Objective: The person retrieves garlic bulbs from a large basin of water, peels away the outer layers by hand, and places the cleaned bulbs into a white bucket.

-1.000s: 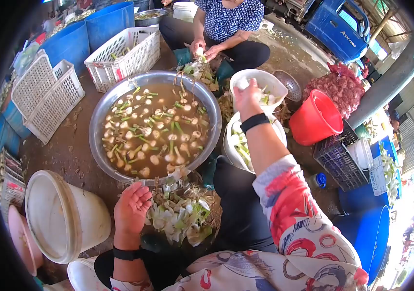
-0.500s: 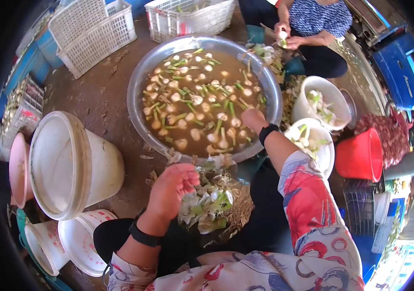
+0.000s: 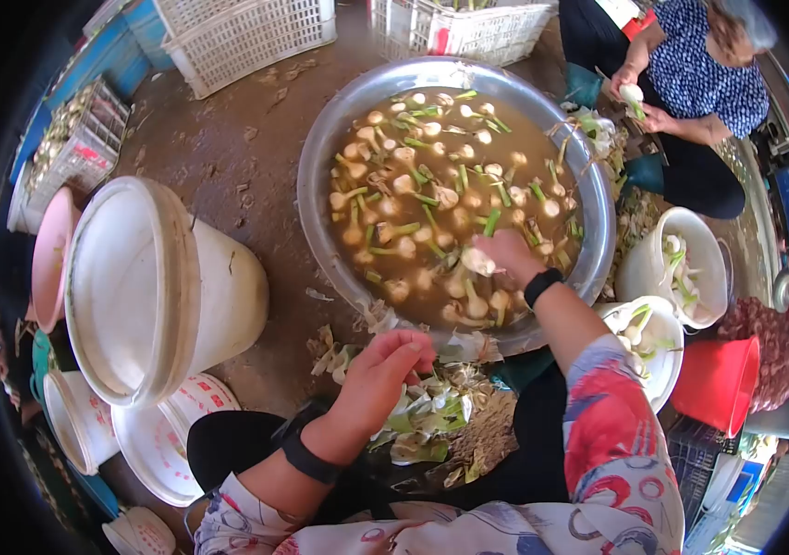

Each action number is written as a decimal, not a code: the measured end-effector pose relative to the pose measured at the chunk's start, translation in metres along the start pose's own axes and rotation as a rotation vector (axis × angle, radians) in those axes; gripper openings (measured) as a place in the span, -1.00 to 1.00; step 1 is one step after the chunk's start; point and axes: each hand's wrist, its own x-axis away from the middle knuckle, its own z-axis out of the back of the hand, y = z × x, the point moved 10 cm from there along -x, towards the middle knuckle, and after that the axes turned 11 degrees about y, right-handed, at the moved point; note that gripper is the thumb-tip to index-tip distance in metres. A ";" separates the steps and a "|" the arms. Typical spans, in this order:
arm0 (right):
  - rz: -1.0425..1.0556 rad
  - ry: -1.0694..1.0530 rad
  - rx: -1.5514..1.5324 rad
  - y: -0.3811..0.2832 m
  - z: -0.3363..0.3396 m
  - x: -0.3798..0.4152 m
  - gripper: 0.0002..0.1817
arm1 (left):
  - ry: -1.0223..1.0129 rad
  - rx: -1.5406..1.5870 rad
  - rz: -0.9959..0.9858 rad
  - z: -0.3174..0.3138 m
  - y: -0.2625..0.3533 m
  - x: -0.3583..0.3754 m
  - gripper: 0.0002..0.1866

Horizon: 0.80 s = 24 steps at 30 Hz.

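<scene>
R hand [image 3: 508, 254] reaches into metal basin [image 3: 320, 176] of brown water w/ floating bulbs, grip clenched on one white bulb [image 3: 479, 262] near basin's near rim. L hand [image 3: 378, 377] loosely curled, empty, over peel pile [image 3: 431, 421] on floor. No legible writing.

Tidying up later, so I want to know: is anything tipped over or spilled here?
Yes. The big white bucket lies on its side on the dirt floor, mouth open and empty. Trimmings are heaped loose on the ground by the left hand, beside the metal basin.
</scene>
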 end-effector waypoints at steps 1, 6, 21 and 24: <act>-0.044 -0.082 -0.364 -0.013 0.001 0.004 -0.70 | 0.002 0.010 -0.008 -0.001 -0.004 -0.006 -0.76; -0.338 -0.305 -1.188 -0.168 0.034 0.165 -0.60 | 0.333 -0.156 -0.987 -0.001 0.091 0.029 -0.66; 0.380 -0.412 -0.579 -0.239 0.075 0.289 -0.57 | 0.287 -0.332 -0.872 0.024 0.103 0.090 -0.72; 0.347 -0.391 -0.529 -0.239 0.072 0.298 -0.64 | 0.279 -0.420 -0.873 0.024 0.101 0.095 -0.71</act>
